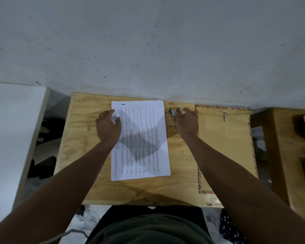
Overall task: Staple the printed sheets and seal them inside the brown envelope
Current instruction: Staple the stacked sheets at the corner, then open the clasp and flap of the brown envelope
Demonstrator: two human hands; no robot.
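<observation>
Reaching forward from the near edge, two bare arms stretch over a pale plywood bench [81, 155] that stands against a grey speckled wall [148, 50]. At the left, the left hand [108, 128] rests on the far left corner of the white printed sheets [141, 140], its fingers curled around the lifted corner so the paper bends up between thumb and fingertips; this grip is closed lightly on the paper. These sheets lie flat in the middle of the bench, long side running away from the person, with the arms' shadows crossing the print. Just right of the sheets' far corner sits a small green and silver stapler [174, 113], and the right hand [186, 124] lies over it with fingers spread; whether that grip has actually closed on the stapler is hard to tell, since the palm hides most of it. Further right, touching the right wrist, a brown envelope with a red and blue striped border [225, 147] lies flat, its string clasp at the far end.
</observation>
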